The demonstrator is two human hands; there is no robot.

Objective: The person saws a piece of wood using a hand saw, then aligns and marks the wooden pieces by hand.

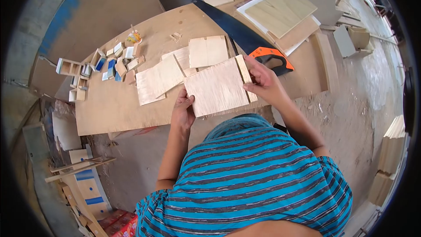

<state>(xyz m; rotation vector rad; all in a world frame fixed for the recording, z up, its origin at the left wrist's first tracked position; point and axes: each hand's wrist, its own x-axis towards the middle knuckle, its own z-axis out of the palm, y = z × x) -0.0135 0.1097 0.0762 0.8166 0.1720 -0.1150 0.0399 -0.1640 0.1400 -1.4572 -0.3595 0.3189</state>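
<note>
A square piece of plywood (215, 88) is held up between both hands, over the near edge of the workbench. My left hand (182, 109) is closed on its left edge, thumb on the upper face. On the opposite side, my right hand (262, 78) grips the right edge, where a dark line runs beside a narrow strip of wood. Behind it lie more plywood pieces: a square one (208, 51) and some overlapping ones (160, 80) to the left. A handsaw (228, 26) with an orange and black handle rests just beyond my right hand.
Small wood blocks (119, 66), some painted blue or white, cluster on the left of the workbench (118, 116). Larger panels (280, 12) are stacked at the back right. A yellow bottle-like object (133, 37) stands near the blocks. Wood shavings (320, 107) litter the floor.
</note>
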